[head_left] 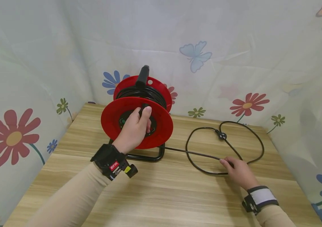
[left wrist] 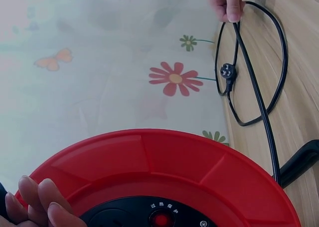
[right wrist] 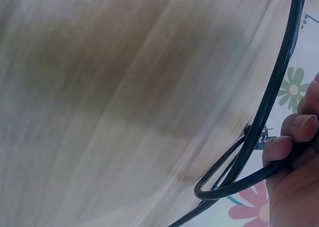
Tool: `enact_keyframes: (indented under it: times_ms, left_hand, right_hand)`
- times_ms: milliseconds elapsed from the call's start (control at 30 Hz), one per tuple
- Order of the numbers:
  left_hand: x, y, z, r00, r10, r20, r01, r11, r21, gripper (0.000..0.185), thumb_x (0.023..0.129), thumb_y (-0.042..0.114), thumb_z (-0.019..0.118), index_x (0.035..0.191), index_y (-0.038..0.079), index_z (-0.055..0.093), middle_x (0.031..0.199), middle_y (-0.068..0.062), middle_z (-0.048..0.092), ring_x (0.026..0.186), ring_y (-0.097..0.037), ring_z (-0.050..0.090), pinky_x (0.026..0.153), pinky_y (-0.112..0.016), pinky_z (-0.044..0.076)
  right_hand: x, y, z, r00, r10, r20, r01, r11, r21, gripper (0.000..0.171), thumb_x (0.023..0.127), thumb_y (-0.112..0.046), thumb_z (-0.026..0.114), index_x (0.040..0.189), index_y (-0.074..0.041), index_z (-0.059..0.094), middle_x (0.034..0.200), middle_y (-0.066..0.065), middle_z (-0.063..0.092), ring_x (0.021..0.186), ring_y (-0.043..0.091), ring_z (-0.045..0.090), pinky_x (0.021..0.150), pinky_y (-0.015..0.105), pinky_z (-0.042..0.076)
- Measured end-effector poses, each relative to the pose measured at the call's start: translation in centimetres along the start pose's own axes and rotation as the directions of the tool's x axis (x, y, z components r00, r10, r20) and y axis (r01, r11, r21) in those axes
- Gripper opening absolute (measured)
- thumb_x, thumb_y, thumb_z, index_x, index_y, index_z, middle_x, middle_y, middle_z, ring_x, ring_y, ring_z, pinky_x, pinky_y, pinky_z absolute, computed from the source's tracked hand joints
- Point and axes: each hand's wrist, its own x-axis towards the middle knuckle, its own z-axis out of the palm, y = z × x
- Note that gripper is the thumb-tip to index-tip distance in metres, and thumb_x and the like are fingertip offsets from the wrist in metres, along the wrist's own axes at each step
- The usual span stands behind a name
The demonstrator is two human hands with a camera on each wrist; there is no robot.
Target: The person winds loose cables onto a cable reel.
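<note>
Two hands busy: left hand [head_left: 133,130] grips the reel [head_left: 137,121] crank at 10 o'clock, right hand [head_left: 238,171] pinches the loose cord [head_left: 251,132] at 3, so next comes steady cranking, I'd guess.

A red reel [left wrist: 164,172] fills the bottom, fingertips [left wrist: 37,204] at its left edge. A black cord [left wrist: 259,105] loops over the wooden table [left wrist: 299,47], gripped by the right hand [left wrist: 225,1].

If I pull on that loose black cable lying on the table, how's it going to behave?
The black cable is probably floppy: it lies in slack curved loops on the wooden table. It would likely slide easily across that smooth top. The plug at its free end may drag and swing behind when the right hand pulls.
</note>
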Motion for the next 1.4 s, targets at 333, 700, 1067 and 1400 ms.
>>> enact_keyframes:
  times_ms: [333,700,1067,1400]
  left_hand:
    - [0.0,0.0,0.3,1.0,0.015,0.003,-0.015,1.0,-0.007,0.029,0.098,0.025,0.033,0.085,0.0,0.042,0.07,-0.018,0.05,0.066,-0.027,0.049,0.065,-0.036,0.04]
    - [0.7,-1.6,0.8,0.999,0.033,0.014,-0.033,0.999,-0.013,0.031,0.097,0.03,0.034,0.085,0.003,0.043,0.069,-0.017,0.05,0.063,-0.027,0.049,0.064,-0.037,0.04]
    - [1.5,-3.9,1.8,0.999,0.041,0.03,-0.041,0.999,-0.002,0.03,0.094,0.042,0.036,0.086,0.013,0.041,0.068,-0.009,0.051,0.062,-0.021,0.051,0.065,-0.036,0.044]
    - [1.5,-4.0,2.8,0.998,0.033,0.052,-0.034,0.999,0.014,0.034,0.094,0.041,0.035,0.089,0.009,0.043,0.069,-0.008,0.052,0.063,-0.02,0.05,0.067,-0.036,0.044]
  right_hand:
    - [0.3,-0.1,0.2,1.0,-0.016,-0.009,0.016,1.0,0.002,0.043,0.09,-0.052,0.038,0.084,-0.014,0.057,0.063,-0.002,0.046,0.056,0.015,0.042,0.051,0.03,0.034]
    - [0.4,-0.4,0.5,0.999,-0.038,-0.028,0.038,0.999,0.012,0.039,0.089,-0.051,0.04,0.078,-0.016,0.055,0.059,-0.003,0.041,0.053,0.014,0.04,0.047,0.03,0.032]
    - [0.7,-1.0,0.9,0.999,-0.035,-0.028,0.035,0.999,0.005,0.039,0.089,-0.052,0.04,0.077,-0.017,0.055,0.059,-0.003,0.042,0.054,0.014,0.041,0.048,0.03,0.032]
    - [1.1,-1.4,1.3,0.998,-0.057,-0.01,0.058,0.998,0.035,0.04,0.089,-0.052,0.04,0.079,-0.017,0.057,0.06,-0.004,0.043,0.054,0.014,0.042,0.05,0.03,0.034]
